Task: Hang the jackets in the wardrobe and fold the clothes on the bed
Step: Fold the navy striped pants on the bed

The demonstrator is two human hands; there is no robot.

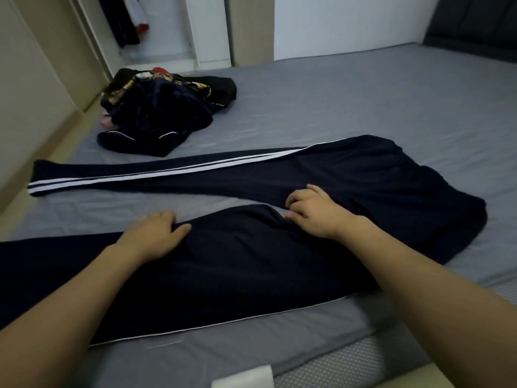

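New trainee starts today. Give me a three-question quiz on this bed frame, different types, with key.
1. True or false: the track pants lie with both legs stacked together.
2. Where is the pile of clothes? A) far left of the bed B) in the wardrobe C) on the floor
3. What do the left hand and right hand touch?

Key: 1 false, legs spread apart; 2 A; 3 the track pants.

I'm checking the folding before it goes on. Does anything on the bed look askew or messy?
Yes. The navy white-striped track pants lie with legs splayed apart, not stacked. At the far left of the grey bed sheet sits a crumpled, unfolded heap of dark clothes.
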